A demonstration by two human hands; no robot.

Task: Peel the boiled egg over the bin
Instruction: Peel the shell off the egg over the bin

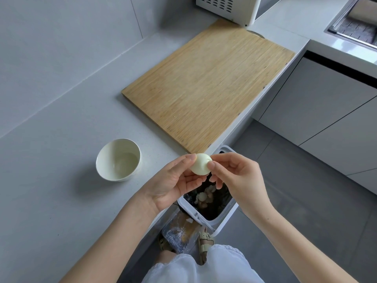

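Observation:
A pale, smooth boiled egg (200,164) is held between both hands above the open white bin (222,218). My left hand (171,183) cradles it from the left, thumb on top. My right hand (236,174) pinches its right side with thumb and forefinger. The visible face of the egg shows white with no brown shell. Inside the bin's dark liner lie several shell fragments (204,198). The bin stands on the floor against the counter's edge, directly below the egg.
A cream bowl (118,159) with a little clear water sits on the grey counter (61,160) left of my hands. A large wooden cutting board (208,84) lies behind them, a white appliance (228,9) beyond it. Grey cabinets (326,111) and a sink (355,23) are at right.

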